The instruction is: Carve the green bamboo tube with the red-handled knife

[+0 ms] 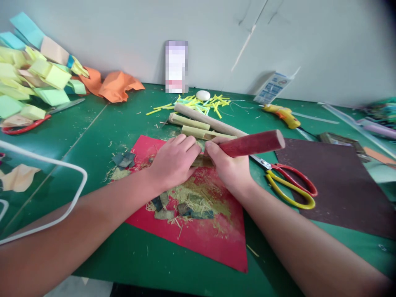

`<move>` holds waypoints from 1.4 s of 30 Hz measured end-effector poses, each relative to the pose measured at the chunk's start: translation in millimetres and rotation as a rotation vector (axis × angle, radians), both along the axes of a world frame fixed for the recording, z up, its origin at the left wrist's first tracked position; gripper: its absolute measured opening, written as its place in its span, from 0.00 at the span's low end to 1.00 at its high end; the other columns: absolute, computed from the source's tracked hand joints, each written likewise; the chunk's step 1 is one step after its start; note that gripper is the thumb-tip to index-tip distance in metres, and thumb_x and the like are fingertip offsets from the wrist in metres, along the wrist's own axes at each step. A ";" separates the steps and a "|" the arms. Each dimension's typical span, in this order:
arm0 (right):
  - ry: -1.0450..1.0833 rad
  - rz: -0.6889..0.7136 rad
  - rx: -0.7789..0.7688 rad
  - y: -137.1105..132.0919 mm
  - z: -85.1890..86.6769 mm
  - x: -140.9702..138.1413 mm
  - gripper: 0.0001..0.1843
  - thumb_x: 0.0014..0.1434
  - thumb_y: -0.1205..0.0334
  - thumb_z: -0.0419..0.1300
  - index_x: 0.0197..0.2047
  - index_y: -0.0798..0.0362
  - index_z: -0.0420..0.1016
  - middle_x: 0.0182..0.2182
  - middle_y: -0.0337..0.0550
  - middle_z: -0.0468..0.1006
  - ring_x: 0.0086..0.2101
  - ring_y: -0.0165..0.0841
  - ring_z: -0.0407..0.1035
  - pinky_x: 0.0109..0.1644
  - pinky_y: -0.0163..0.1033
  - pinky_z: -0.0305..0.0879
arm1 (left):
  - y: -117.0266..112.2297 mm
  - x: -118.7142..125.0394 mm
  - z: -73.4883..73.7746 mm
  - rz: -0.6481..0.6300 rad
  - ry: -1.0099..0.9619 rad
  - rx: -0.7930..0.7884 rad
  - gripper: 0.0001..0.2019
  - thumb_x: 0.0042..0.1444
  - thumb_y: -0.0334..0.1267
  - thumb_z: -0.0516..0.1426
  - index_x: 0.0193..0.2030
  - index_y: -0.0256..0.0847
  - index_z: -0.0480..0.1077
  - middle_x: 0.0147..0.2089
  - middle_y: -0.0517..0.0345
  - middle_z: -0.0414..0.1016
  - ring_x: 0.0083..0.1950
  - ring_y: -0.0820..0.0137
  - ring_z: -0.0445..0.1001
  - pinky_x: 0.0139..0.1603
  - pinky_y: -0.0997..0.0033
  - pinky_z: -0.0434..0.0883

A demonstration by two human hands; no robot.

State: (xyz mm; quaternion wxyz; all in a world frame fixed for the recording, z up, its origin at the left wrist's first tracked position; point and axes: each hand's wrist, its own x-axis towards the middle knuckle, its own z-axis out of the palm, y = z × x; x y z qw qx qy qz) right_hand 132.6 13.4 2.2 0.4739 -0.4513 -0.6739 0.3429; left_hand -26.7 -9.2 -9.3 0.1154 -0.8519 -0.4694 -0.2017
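My left hand [175,159] is closed on a short bamboo piece [202,161] above a red sheet [222,249]. Right beside it, my right hand [232,167] grips a tool by its dark red wooden handle [255,143], which points up to the right. The tool's working end is hidden by my hands. Sawdust, shavings and dark green flat scraps [185,209] lie on the sheet below. Just beyond my hands are two split bamboo pieces [190,121] and a long pale stick [213,117]. Scissors [291,187] with red and yellow handles lie to the right.
Folded coloured papers [46,76] and red-handled scissors [26,125] are at the left. Yellow-green straw bits [216,105], a white oval object [203,95] and a phone [176,66] are at the back. A yellow glue gun [283,115] and dark brown sheet [334,185] are right.
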 end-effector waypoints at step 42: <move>-0.004 0.025 -0.091 19.6 -5.5 -12.6 0.12 0.48 0.69 0.56 0.17 0.51 0.61 0.16 0.33 0.61 0.21 0.26 0.56 0.24 0.35 0.54 | 10.0 -2.6 -3.5 0.013 -0.145 -0.207 0.11 0.54 0.45 0.61 0.34 0.38 0.77 0.33 0.52 0.72 0.39 0.62 0.72 0.36 0.63 0.68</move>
